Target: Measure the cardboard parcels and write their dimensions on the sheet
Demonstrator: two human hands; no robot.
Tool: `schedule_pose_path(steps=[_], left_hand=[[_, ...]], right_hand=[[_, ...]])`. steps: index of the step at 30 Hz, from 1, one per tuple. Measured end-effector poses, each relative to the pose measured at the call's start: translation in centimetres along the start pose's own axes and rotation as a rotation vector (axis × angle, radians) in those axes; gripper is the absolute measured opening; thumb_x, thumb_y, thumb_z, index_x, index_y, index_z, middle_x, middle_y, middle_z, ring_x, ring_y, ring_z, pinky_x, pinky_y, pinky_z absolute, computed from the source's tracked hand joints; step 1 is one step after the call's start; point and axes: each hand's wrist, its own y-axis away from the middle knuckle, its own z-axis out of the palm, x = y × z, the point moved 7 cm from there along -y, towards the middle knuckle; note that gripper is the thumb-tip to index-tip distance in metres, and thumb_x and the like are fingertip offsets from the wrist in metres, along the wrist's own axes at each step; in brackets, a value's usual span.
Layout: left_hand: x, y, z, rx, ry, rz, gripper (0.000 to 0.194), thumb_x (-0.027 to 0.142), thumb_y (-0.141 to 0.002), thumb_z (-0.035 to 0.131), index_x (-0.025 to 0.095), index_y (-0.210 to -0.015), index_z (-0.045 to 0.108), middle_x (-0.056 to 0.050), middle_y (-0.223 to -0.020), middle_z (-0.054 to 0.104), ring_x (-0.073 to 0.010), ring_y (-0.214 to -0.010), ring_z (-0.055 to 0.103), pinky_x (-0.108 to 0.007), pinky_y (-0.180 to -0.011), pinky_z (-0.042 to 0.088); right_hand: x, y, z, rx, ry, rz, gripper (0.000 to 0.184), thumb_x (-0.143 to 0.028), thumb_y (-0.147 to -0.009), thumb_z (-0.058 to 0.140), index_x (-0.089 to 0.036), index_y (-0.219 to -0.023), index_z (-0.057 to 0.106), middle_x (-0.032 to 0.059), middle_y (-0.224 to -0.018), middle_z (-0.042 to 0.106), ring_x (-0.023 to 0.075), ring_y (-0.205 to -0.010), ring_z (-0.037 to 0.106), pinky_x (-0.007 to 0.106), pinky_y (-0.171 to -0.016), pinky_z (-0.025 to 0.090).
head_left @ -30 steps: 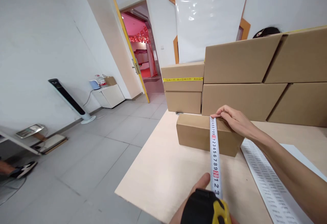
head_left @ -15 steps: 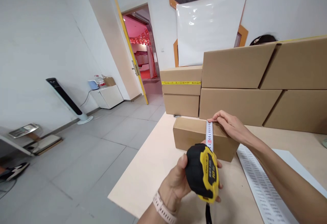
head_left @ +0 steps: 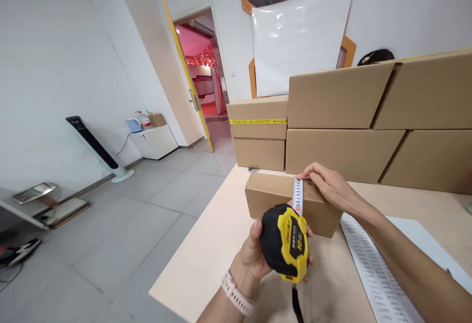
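Note:
A black and yellow tape measure (head_left: 283, 244) is gripped in my left hand (head_left: 254, 256), its strap hanging below. Its white blade (head_left: 298, 195) is drawn out across the top of a small brown cardboard box (head_left: 273, 189) on the table. At the far top edge of that box, my right hand (head_left: 328, 183) pinches the blade's end between thumb and fingers. The tape's casing sits just in front of the near side of the box. Some fingers of my left hand are hidden behind the casing.
Larger cardboard boxes (head_left: 342, 151) are stacked along the back of the table (head_left: 206, 249). Printed sheets (head_left: 376, 269) lie under my right forearm. The table's left edge drops to a tiled floor (head_left: 140, 224). Behind the stack, the top of a person's head (head_left: 376, 57) shows.
My left hand has brought the tape casing slightly left and up, closer to the box, and less blade shows. My right hand stays at the box's far edge. The view has shifted slightly.

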Motion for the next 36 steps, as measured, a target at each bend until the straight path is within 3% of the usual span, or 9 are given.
schedule_pose_path(steps=[9, 22, 36], left_hand=[[-0.04, 0.01, 0.01, 0.02, -0.002, -0.001, 0.097, 0.066, -0.06, 0.072, 0.025, -0.139, 0.033, -0.015, -0.115, 0.059, -0.0297, -0.083, 0.065, -0.042, -0.064, 0.051], [-0.15, 0.0, 0.01, 0.011, 0.034, 0.005, 0.078, 0.063, -0.059, 0.074, 0.022, -0.122, 0.052, -0.011, -0.11, 0.059, -0.0286, -0.083, 0.068, -0.039, -0.062, 0.056], [-0.1, -0.11, 0.33, 0.0, 0.031, 0.013, 0.075, 0.066, -0.061, 0.071, 0.02, -0.119, 0.057, -0.01, -0.11, 0.059, -0.0268, -0.083, 0.068, -0.037, -0.063, 0.057]], right_hand=[[0.11, -0.05, 0.01, 0.001, 0.014, 0.008, 0.024, -0.031, -0.092, 0.034, -0.027, -0.086, 0.057, 0.0009, -0.101, 0.074, 0.022, -0.092, 0.065, 0.035, -0.078, 0.045], [0.15, -0.04, 0.11, -0.002, 0.008, 0.025, 0.023, -0.03, -0.092, 0.034, -0.026, -0.084, 0.055, -0.0006, -0.101, 0.074, 0.0206, -0.09, 0.064, 0.033, -0.078, 0.044], [0.22, -0.04, 0.05, 0.008, 0.022, 0.009, 0.026, -0.031, -0.092, 0.034, -0.025, -0.087, 0.059, 0.0011, -0.101, 0.074, 0.0215, -0.092, 0.065, 0.034, -0.079, 0.046]])
